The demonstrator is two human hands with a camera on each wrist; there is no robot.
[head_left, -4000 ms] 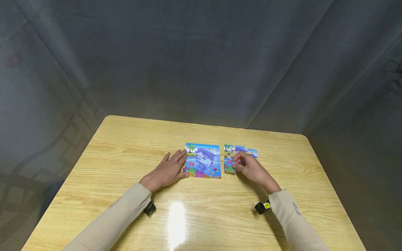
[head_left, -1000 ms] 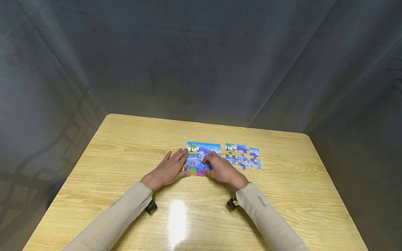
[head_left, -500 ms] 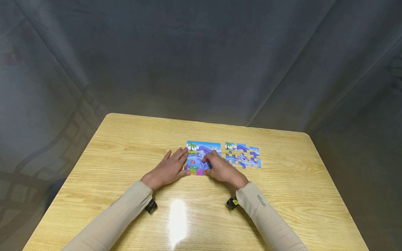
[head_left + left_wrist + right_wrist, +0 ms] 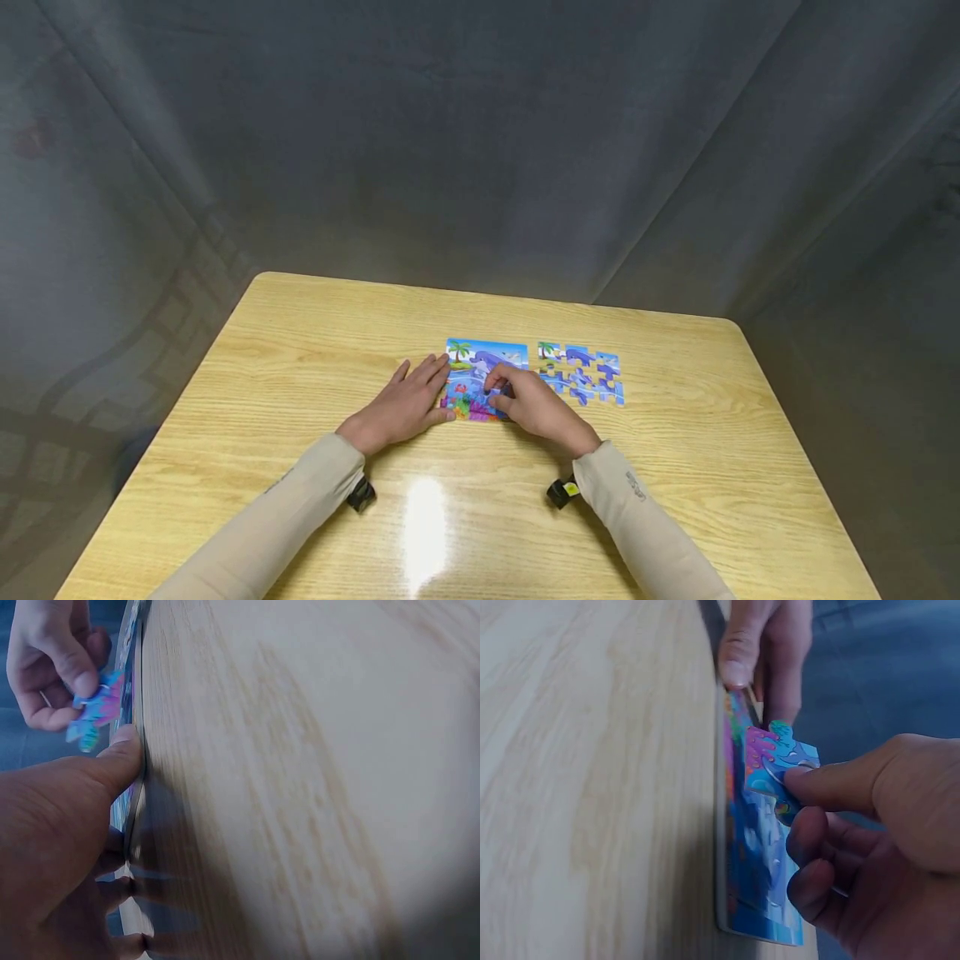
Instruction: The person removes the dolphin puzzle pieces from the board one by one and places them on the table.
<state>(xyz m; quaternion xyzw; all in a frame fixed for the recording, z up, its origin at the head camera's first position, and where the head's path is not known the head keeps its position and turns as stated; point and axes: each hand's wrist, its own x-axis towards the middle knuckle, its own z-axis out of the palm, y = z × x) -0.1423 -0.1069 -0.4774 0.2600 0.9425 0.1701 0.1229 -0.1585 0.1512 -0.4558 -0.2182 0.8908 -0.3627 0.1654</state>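
Observation:
A dolphin puzzle board (image 4: pixel 480 365) lies on the table with a palm tree, sea and coral picture. My left hand (image 4: pixel 397 408) rests with straight fingers along its left edge, the thumb at the lower corner. Over the lower part of the board, my right hand (image 4: pixel 538 410) pinches a puzzle piece (image 4: pixel 781 759) between thumb and fingers. This piece shows pink coral and part of a dolphin, and it is held up off the board, tilted. In the left wrist view the same puzzle piece (image 4: pixel 97 712) sits beyond my left thumb.
Several loose puzzle pieces (image 4: pixel 579 356) lie in rows just right of the board. The wooden table (image 4: pixel 322 333) has rounded far corners, and a dark grey curtain (image 4: pixel 450 167) hangs behind it. Black wrist cameras sit under both sleeves.
From the loose pieces at the right, my right hand has moved left over the board. In the last half second it has risen slightly with a puzzle piece. My left hand has stayed put.

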